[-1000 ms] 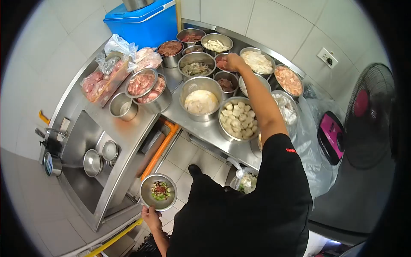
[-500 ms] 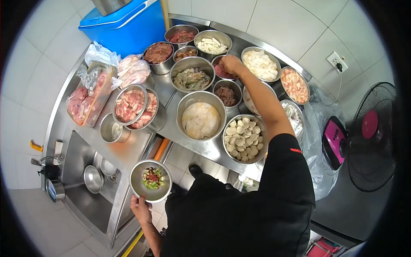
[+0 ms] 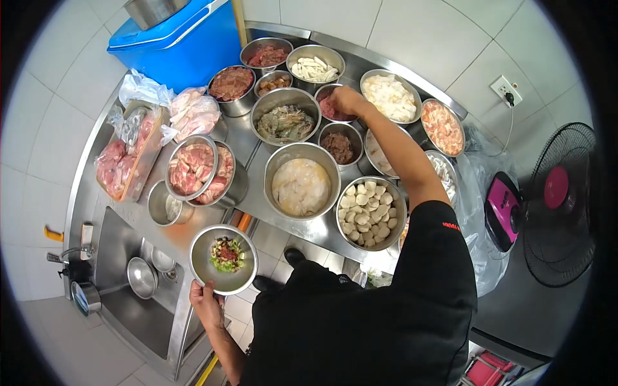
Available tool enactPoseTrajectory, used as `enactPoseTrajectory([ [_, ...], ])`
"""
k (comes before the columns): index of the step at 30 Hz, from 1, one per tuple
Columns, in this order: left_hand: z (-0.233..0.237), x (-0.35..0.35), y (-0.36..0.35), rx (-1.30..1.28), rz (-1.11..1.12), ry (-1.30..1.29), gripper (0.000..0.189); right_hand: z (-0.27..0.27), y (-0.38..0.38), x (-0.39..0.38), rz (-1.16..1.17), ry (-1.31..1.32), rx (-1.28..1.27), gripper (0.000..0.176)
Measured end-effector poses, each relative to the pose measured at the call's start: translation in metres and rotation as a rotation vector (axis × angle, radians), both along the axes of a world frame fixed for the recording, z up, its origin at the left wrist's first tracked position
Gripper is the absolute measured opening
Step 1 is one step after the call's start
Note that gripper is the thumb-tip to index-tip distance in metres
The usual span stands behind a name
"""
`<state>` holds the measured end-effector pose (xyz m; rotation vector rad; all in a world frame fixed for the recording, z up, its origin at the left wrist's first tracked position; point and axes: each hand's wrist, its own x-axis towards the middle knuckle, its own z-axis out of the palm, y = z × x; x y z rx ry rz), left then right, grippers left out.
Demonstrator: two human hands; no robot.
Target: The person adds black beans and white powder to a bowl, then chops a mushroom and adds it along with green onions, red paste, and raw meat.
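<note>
At the lower left, my left hand [image 3: 208, 305] grips the rim of a steel bowl [image 3: 201, 252], thumb over the edge. Chopped green and dark vegetables with a red paste [image 3: 226, 255] lie in that bowl. My right hand [image 3: 348, 101] reaches into a small steel pot [image 3: 324, 90] of red raw meat [image 3: 329, 107]. Its fingers are curled down at the meat, their tips hidden. Around it stand pots of shrimp [image 3: 285, 123], dark minced meat [image 3: 338, 147], white strips [image 3: 313, 68] and pale white pieces [image 3: 389, 96].
Nearer me are a pot of meatballs [image 3: 367, 214] and a pot of pale food in liquid [image 3: 300, 186]. Meat bowls [image 3: 193, 168] and a bagged meat tub [image 3: 129, 154] stand left. A sink [image 3: 125, 309] is lower left, a blue cooler [image 3: 187, 48] behind, a fan [image 3: 557, 186] right.
My left hand and its bowl have shifted slightly up and left in view. My right hand stays in the red meat pot. The whole view has tilted a little.
</note>
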<state>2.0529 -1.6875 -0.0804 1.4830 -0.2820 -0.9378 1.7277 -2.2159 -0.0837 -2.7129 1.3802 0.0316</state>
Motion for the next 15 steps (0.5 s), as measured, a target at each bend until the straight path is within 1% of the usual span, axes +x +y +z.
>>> enactPoseTrajectory([
  [1, 0.000, 0.001, -0.002, 0.000, 0.003, 0.000, 0.007, 0.006, -0.001, 0.000, -0.063, -0.025, 0.097, 0.018],
  [2, -0.001, 0.003, -0.005, -0.002, -0.023, -0.011, 0.004, 0.011, 0.000, 0.001, -0.061, -0.022, 0.096, 0.018],
  [4, -0.002, 0.002, -0.009, 0.002, -0.047, -0.018, 0.001, 0.022, 0.017, 0.007, 0.089, -0.235, 0.225, 0.017],
  [6, 0.000, 0.000, -0.014, -0.005, -0.041, -0.022, 0.008, 0.011, 0.027, 0.017, 0.136, -0.029, 0.058, 0.015],
  [7, -0.002, -0.001, -0.015, -0.007, -0.047, -0.022, 0.009, -0.032, 0.000, 0.011, 0.083, -0.031, -0.067, 0.014],
  [8, -0.001, -0.002, -0.017, -0.004, -0.035, -0.026, 0.009, -0.027, 0.002, 0.016, 0.095, -0.035, -0.064, 0.014],
  [10, -0.001, -0.004, -0.014, -0.029, -0.057, -0.022, 0.009, -0.009, 0.015, 0.023, -0.025, 0.080, -0.083, 0.015],
  [11, -0.002, -0.004, -0.012, -0.040, -0.060, -0.009, 0.008, -0.006, 0.015, 0.020, 0.032, 0.024, -0.047, 0.018],
  [12, -0.002, -0.004, -0.012, -0.041, -0.065, -0.005, 0.008, -0.003, 0.013, 0.016, 0.027, 0.028, -0.049, 0.018],
  [15, 0.001, -0.005, -0.013, -0.023, -0.035, -0.003, 0.008, 0.014, 0.002, 0.002, 0.020, -0.207, 0.048, 0.019],
])
